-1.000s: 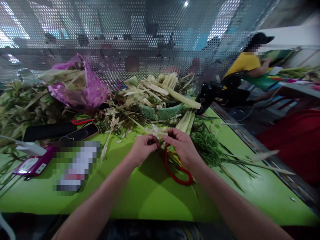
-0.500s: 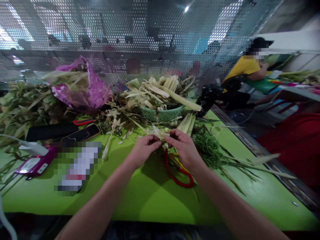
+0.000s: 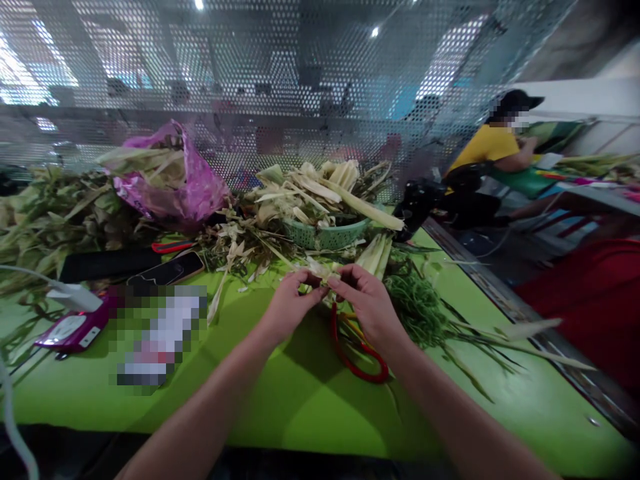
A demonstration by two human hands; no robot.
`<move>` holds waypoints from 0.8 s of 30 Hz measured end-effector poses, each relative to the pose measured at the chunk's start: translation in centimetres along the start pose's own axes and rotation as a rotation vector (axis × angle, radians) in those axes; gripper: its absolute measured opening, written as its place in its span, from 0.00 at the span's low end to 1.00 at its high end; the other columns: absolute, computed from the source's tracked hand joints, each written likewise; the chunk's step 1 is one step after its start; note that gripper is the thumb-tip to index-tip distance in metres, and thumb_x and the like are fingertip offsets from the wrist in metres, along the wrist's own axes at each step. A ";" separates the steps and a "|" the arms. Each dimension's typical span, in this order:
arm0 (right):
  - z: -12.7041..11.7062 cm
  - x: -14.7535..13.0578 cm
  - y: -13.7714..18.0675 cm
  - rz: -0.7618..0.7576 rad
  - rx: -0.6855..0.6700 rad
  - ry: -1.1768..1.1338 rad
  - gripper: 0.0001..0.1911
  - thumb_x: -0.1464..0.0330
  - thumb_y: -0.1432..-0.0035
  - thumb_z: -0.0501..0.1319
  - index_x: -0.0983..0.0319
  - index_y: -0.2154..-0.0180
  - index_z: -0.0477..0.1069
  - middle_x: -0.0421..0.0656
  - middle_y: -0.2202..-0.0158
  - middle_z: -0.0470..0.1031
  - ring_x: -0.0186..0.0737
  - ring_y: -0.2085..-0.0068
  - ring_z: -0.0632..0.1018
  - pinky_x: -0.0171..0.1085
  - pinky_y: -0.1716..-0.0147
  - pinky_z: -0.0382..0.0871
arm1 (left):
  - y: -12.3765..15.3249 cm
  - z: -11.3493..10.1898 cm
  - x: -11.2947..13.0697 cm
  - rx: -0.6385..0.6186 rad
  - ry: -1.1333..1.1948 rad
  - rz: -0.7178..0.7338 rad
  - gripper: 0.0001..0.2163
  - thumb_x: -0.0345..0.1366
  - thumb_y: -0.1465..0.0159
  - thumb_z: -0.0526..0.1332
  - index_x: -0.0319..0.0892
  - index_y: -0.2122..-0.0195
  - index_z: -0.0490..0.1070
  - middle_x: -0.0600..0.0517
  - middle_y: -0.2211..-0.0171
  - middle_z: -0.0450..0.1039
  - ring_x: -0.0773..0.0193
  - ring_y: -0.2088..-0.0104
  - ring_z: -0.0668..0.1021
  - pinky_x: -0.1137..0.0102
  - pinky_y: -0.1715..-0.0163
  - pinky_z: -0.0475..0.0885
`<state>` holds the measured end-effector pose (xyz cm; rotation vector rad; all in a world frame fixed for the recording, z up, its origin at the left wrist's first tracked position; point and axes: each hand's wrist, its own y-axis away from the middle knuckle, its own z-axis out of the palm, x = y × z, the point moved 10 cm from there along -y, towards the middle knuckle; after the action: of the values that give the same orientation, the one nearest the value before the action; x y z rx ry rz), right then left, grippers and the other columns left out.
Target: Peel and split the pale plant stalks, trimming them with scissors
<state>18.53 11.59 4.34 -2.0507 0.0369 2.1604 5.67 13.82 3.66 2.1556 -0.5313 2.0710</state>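
Over the green table (image 3: pixel 240 393), my left hand (image 3: pixel 291 303) and my right hand (image 3: pixel 364 299) meet, fingers pinched on a small bunch of pale husk strips (image 3: pixel 326 269). Fingertips partly cover the bunch, so its exact shape is hard to make out. Beneath my right hand lie scissors with red handles (image 3: pixel 356 363), their blades hidden. A tangle of thin green plant strands (image 3: pixel 417 303) rests to the right of that hand. Behind both hands stands a green basket (image 3: pixel 327 237) heaped with dry husks (image 3: pixel 320 190).
At the back left sits a pink plastic bag (image 3: pixel 200 187) of husks, beside piled leaves (image 3: pixel 65 207). A red cutter (image 3: pixel 173 247), a phone (image 3: pixel 167 270) and a purple power strip (image 3: pixel 80 327) lie leftward. A person in yellow (image 3: pixel 487 147) sits beyond the right edge.
The whole view has shifted slightly, with things sitting a little lower in the picture. Both hands keep their pinch on the husk strips, with small finger movements.
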 end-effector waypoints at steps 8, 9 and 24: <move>2.1 0.9 0.6 0.039 -0.139 0.061 0.16 0.63 0.52 0.68 0.59 0.60 0.71 0.40 0.64 0.73 0.32 0.70 0.70 0.34 0.68 0.65 | 0.2 -1.1 -2.5 0.134 0.573 -0.195 0.13 0.35 0.52 0.70 0.41 0.66 0.72 0.54 0.67 0.73 0.68 0.64 0.73 0.71 0.57 0.65; 2.2 1.2 0.6 0.036 -0.150 0.058 0.16 0.63 0.53 0.68 0.60 0.61 0.71 0.40 0.64 0.74 0.34 0.69 0.71 0.35 0.67 0.66 | 0.2 -0.7 -2.6 0.112 0.600 -0.209 0.13 0.34 0.52 0.70 0.41 0.66 0.72 0.54 0.67 0.73 0.68 0.64 0.74 0.71 0.57 0.65; 2.1 0.6 0.6 -0.059 -0.176 0.285 0.08 0.64 0.49 0.64 0.60 0.69 0.69 0.37 0.74 0.67 0.36 0.72 0.68 0.35 0.72 0.63 | -0.3 -3.0 1.2 0.103 -0.049 0.034 0.12 0.44 0.45 0.64 0.40 0.66 0.71 0.52 0.67 0.73 0.65 0.65 0.72 0.72 0.62 0.64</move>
<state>16.32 11.35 3.84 -2.4090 -0.1831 1.8816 2.90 14.81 5.08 2.2747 -0.4794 2.1122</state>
